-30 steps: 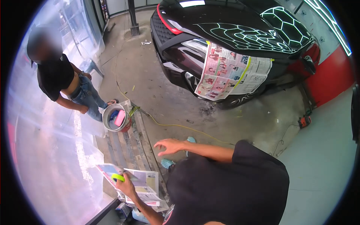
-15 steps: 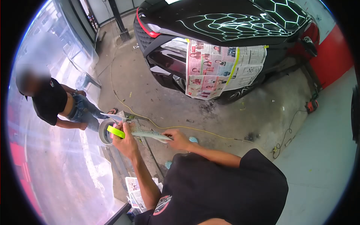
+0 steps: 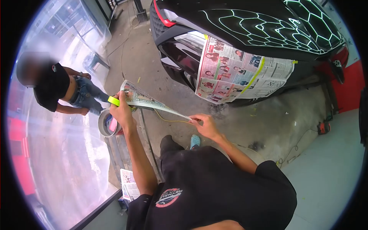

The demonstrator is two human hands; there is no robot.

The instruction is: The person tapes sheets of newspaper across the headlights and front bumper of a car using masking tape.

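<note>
My left hand (image 3: 122, 113) is closed around a roll of yellow-green masking tape (image 3: 113, 101) and one end of a newspaper sheet (image 3: 142, 101). The sheet stretches to the right, where my right hand (image 3: 206, 126) pinches its other end between thumb and fingers. Ahead, a black car (image 3: 245, 23) with a white hexagon pattern has newspaper (image 3: 226, 74) taped over its side with yellow-green strips.
Beyond my left hand stands a person (image 3: 57, 86). Below that hand sits a round metal bucket (image 3: 102, 124) with something pink inside. More newspaper (image 3: 129, 184) lies at lower left. A yellow cord (image 3: 168, 120) crosses the floor; a red tool (image 3: 324, 127) rests by the right wall.
My hands have moved apart, drawing the newspaper sheet out longer between them. My right hand has shifted right and up. The view has turned, and the bucket shows more clearly.
</note>
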